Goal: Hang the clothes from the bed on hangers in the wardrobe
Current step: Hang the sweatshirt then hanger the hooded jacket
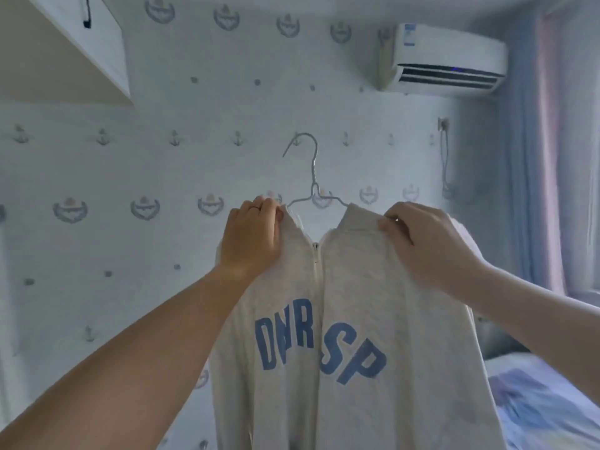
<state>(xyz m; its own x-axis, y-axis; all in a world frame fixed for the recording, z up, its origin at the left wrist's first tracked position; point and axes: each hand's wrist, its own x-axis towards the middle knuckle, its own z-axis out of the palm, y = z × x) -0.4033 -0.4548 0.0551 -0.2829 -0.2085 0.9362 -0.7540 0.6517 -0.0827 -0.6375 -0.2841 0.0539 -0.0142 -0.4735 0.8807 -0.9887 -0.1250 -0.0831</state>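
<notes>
A light grey zip-up sweatshirt with blue letters on its chest hangs in front of me on a thin white wire hanger. The hanger's hook sticks up above the open collar, free in the air. My left hand pinches the left side of the collar at the shoulder. At the right side of the collar, my right hand grips the fabric. Both arms are raised, holding the garment up in front of the wall. The hanger's shoulders are hidden inside the sweatshirt.
A white wardrobe door or cabinet juts out at the top left. An air conditioner is mounted high on the patterned wall. The bed with blue bedding lies at the lower right, below blue curtains.
</notes>
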